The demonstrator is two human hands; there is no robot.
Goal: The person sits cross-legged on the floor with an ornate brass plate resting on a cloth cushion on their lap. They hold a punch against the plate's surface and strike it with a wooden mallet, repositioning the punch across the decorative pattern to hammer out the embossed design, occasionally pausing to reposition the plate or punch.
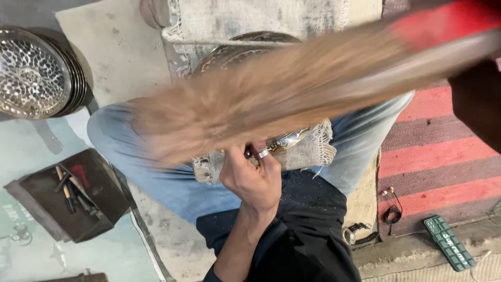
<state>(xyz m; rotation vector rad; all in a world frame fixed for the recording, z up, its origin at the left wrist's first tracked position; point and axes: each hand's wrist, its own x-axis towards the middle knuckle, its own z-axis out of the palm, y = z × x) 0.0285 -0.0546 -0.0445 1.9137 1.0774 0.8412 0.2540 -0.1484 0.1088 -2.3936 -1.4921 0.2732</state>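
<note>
While we sit cross-legged on the floor, our left hand (253, 177) closes around a small shiny metal piece (286, 140) that lies on a frayed grey cloth (308, 152) across our knee, with a ring on one finger; the fingers pinch the piece at its near end, at about 6 o'clock from it. Our right hand (172, 133) is only a brown smear sweeping across the middle of the view, so we cannot tell whether it is open or gripping anything, though a long dark blurred bar with red above it runs off toward 2 o'clock. We judge the metal piece to be stiff, fairly light and slick where polished, so a firm pinch by the edges against the cloth seems the sound hold. Behind the blur, at 12 o'clock, a large embossed metal plate (235, 52) leans on the cloth-covered lap; it looks heavier and is best held by its rim. At 10 o'clock a stack of patterned plates (36, 73) rests, and at 8 o'clock a dark tray of tools (73, 196). At 4 o'clock lie a wristwatch (357, 233), earphones (390, 209) and a green phone case (450, 243).
</note>
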